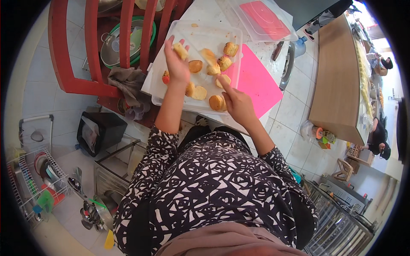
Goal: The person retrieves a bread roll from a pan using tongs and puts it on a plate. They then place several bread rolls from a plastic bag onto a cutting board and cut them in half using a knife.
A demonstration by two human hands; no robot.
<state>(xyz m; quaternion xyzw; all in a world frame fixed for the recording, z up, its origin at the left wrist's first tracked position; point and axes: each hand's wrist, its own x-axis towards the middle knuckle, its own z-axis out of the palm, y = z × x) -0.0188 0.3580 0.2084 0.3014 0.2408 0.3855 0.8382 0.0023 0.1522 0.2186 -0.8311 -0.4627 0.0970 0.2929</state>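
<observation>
My left hand (177, 67) is turned palm up with a small, pale yellow bread piece (181, 51) resting against its fingers. My right hand (240, 104) stretches its index finger over a cut round bread piece (223, 81), seeming to touch it; the thumb stays apart and the other fingers are partly hidden. Both hands are over a shallow clear plastic tray (171, 36). Several golden-brown bread pieces lie in it, among them a round one (195, 66), a pale cut half (199, 93) and a browned piece (231, 49) toward the far right.
A pink sheet (260, 85) lies beside the tray on the white table, with a clear lid (265, 21) behind it. At left stand a red slatted chair (92, 47) and a black bin (100, 132). A long wooden counter (331, 81) is at right, with other people beyond.
</observation>
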